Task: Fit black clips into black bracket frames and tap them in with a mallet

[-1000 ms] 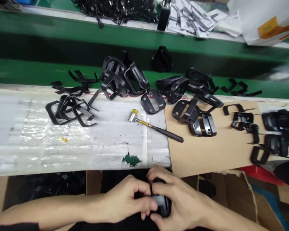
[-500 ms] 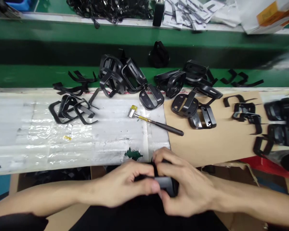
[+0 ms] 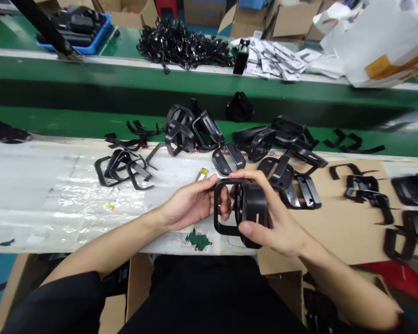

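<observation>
- The right hand [image 3: 280, 222] grasps a black plastic bracket [image 3: 255, 204] by its thick body, thumb on the near side and fingers over the top.
- The left hand [image 3: 190, 206] pinches the same bracket lightly, thumb at the upper corner of its squared loop, fingertips showing through the opening; the piece is held up between both hands, above the table edge.
- Just beyond the left thumb, a hammer [image 3: 203, 172] shows only its yellow-tipped head.
- Below the left fingers, a ragged green patch [image 3: 198, 239] breaks the white table covering [image 3: 66, 213].
- Right of the right hand lies a brown cardboard sheet [image 3: 334, 232].
- Beyond both hands, a slotted bracket [image 3: 236, 154] lies nearest, with piled brackets [image 3: 179, 132] further left.
- Left of the left hand, bent black strips [image 3: 119, 162] lie heaped.
- Farthest from the hands, a shelf carries tangled black cables [image 3: 188, 46] and white cards [image 3: 275, 58].
</observation>
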Motion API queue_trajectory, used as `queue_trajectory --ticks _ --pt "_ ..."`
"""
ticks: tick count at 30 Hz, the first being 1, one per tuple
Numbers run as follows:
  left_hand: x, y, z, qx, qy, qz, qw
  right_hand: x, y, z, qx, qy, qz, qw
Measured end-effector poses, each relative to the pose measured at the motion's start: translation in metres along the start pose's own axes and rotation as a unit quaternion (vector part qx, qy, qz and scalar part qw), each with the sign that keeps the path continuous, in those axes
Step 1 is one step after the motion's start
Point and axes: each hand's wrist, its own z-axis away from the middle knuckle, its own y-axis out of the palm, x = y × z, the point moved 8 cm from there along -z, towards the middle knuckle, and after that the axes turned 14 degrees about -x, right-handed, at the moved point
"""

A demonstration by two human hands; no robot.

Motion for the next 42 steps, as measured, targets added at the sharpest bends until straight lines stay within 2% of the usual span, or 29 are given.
queue_trajectory --ticks 5,9,13,16,17,18,19,20,21,22,23,24,25,26,27,28,29,31,33,34,36,37,39,42 --pt "0.013 -0.007 -0.008 0.049 -0.026 0.03 0.998 0.004 -0.009 -0.007 -0.029 -0.01 0.035 0.999" --pt "0.017 -0.019 -0.016 0.056 -0.011 0.041 0.998 -0.006 -0.013 -0.012 -0.055 0.002 0.061 0.997" --pt "0.015 -0.033 -0.022 0.054 0.03 -0.008 0.998 -0.019 -0.011 -0.017 -0.061 0.055 -0.01 0.997" --pt "0.013 -0.039 -0.023 0.058 0.065 -0.058 0.995 -0.022 -0.009 -0.022 -0.066 0.058 -0.047 0.995" --pt "0.01 -0.043 -0.024 0.045 0.1 -0.087 0.99 -0.023 -0.011 -0.023 -0.072 0.056 -0.047 0.995" --pt "0.001 -0.047 -0.023 0.014 0.167 -0.126 0.978 -0.025 -0.013 -0.024 -0.079 0.058 -0.044 0.994" --pt "-0.013 -0.051 -0.019 -0.028 0.266 -0.177 0.947 -0.029 -0.015 -0.025 -0.087 0.063 -0.039 0.993" --pt "-0.028 -0.051 -0.01 -0.067 0.386 -0.24 0.888 -0.033 -0.018 -0.026 -0.096 0.071 -0.032 0.992" --pt "-0.04 -0.044 0.005 -0.088 0.503 -0.308 0.803 -0.038 -0.022 -0.027 -0.103 0.08 -0.025 0.991" --pt "-0.045 -0.032 0.02 -0.083 0.597 -0.377 0.704 -0.042 -0.024 -0.028 -0.105 0.089 -0.019 0.99" --pt "-0.043 -0.018 0.031 -0.055 0.653 -0.442 0.613 -0.047 -0.026 -0.028 -0.102 0.098 -0.012 0.99" --pt "-0.036 -0.004 0.036 -0.01 0.67 -0.501 0.548 -0.05 -0.026 -0.028 -0.092 0.105 -0.004 0.99" --pt "-0.029 0.005 0.038 0.035 0.657 -0.547 0.518 -0.052 -0.026 -0.027 -0.077 0.112 0.007 0.991" --pt "-0.024 0.012 0.037 0.064 0.625 -0.579 0.52 -0.053 -0.025 -0.024 -0.055 0.119 0.02 0.991" --pt "-0.021 0.015 0.036 0.079 0.579 -0.6 0.546 -0.052 -0.023 -0.019 -0.031 0.119 0.037 0.992" --pt "-0.019 0.017 0.036 0.085 0.53 -0.608 0.585 -0.047 -0.022 -0.014 -0.014 0.103 0.06 0.993" --pt "-0.017 0.018 0.038 0.086 0.485 -0.601 0.63 -0.039 -0.02 -0.008 0.0 0.066 0.088 0.994" --pt "-0.012 0.018 0.045 0.067 0.411 -0.559 0.718 -0.017 -0.01 0.008 0.032 -0.058 0.158 0.985" --pt "-0.006 0.014 0.051 0.025 0.354 -0.504 0.787 0.0 0.005 0.027 0.063 -0.182 0.23 0.954" --pt "-0.003 0.011 0.053 -0.003 0.325 -0.482 0.814 0.003 0.011 0.034 0.069 -0.22 0.256 0.939" --pt "0.003 0.006 0.054 -0.046 0.271 -0.445 0.852 0.006 0.017 0.04 0.048 -0.251 0.28 0.925" --pt "0.006 0.007 0.054 -0.045 0.244 -0.429 0.869 0.008 0.016 0.04 0.033 -0.259 0.28 0.924" --pt "0.013 0.013 0.054 -0.006 0.179 -0.404 0.897 0.012 0.016 0.039 0.041 -0.267 0.267 0.925" --pt "0.023 0.024 0.058 0.067 0.062 -0.379 0.921 0.022 0.018 0.04 0.124 -0.275 0.225 0.926"
